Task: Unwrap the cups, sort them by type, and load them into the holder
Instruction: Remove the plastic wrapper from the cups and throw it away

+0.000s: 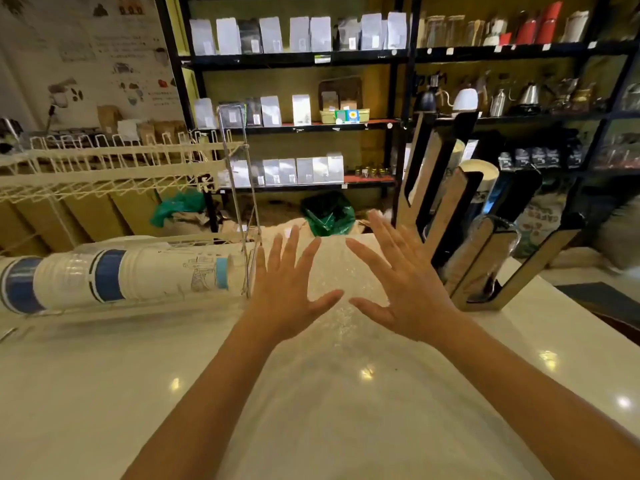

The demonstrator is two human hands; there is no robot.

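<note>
Coffee shop, shelved bean bags (pixel 271 110), kettles (pixel 465 98)

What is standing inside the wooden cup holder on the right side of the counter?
In the wooden cup holder, one slot shows a stack of white cups, and a nearer slot holds something in clear plastic. The slot walls cover their lower parts, so a count is impossible.
</note>
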